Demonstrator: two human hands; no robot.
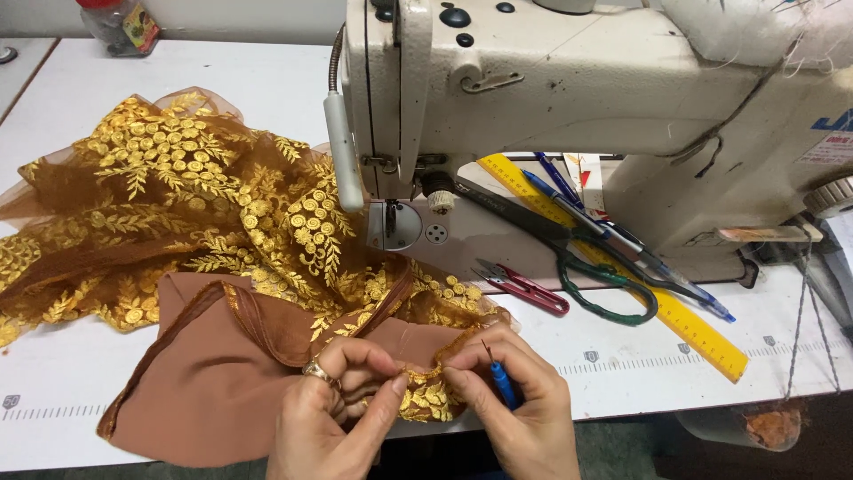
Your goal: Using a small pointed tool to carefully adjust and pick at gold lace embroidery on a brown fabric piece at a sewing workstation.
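At the table's near edge, the left hand [333,404] pinches embroidered fabric [222,231]; the right hand [524,400] grips a seam ripper [500,378].

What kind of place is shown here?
Probably a tailoring or sewing workshop: an industrial sewing machine stands on the white table, scissors and a yellow ruler lie beside it, and gold-embroidered brown fabric is spread out.

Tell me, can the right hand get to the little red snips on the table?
Probably yes. The red snips lie bare on the table just beyond the right hand, nothing between them. But its fingers already pinch a blue seam ripper.
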